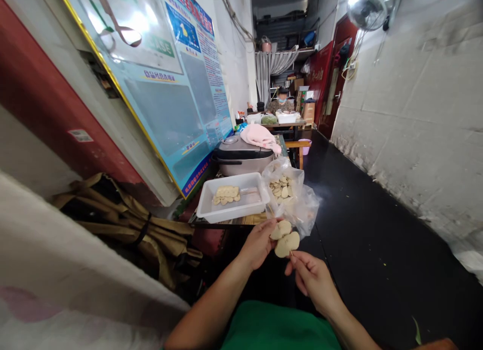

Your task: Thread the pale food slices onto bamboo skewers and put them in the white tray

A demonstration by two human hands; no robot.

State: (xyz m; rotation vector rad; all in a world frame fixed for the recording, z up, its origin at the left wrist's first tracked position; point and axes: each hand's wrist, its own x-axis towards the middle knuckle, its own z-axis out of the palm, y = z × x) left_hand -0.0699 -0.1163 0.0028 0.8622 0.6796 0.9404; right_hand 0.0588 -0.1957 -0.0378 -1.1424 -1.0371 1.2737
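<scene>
Pinching with both hands rn: right hand [311, 275] has the stick [291, 253] at its near end, left hand [260, 243] grips the far side of the pale slices [287, 243]. Both forearms reach forward and angle inward, right fingers curled, pointing up-left. Slices are just this side of the bag [307, 209], near the white tray [234, 213].

The head view looks forward and down from close above the bare left hand [259, 243] and bare right hand [312, 277], along the black floor [366, 224] toward the far grey cloth curtain [264, 70].
</scene>
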